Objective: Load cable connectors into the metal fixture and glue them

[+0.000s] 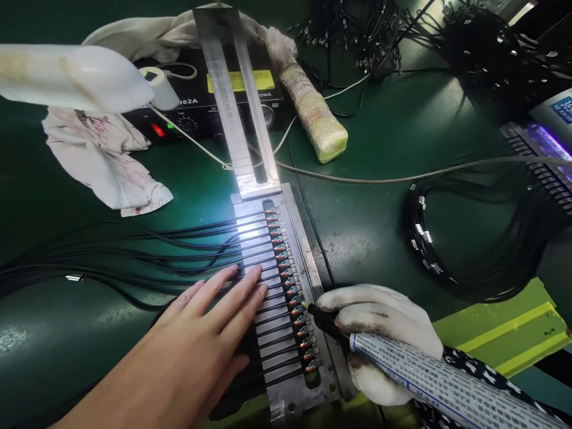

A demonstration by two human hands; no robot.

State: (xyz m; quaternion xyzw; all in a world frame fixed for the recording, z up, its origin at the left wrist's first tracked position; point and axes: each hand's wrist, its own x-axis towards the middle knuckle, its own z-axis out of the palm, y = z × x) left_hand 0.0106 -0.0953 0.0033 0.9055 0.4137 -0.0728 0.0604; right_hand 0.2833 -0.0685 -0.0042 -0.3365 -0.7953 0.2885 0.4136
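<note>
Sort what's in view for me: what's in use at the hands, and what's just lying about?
In use:
black cables laid across the metal fixture, some under the left hand
pen-like tool in the gloved right hand, tip by the coloured wire ends

Seemingly just lying about:
white cloth
wrapped yellowish block
coiled cables
yellow-green sheet

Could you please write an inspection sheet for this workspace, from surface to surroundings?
Surface: dark green tabletop, glossy in places.
Work items: metal fixture holding a row of black cables, coloured wires exposed.
Clutter: crumpled cloth and wrapped block near the black box.
Hands: bare left hand lies over the fixture; gloved right hand holds a printed tube, tip near the wires.
Cables: pale cord crosses the tabletop; black coil at right.
Surroundings: purple light at right edge.
</note>
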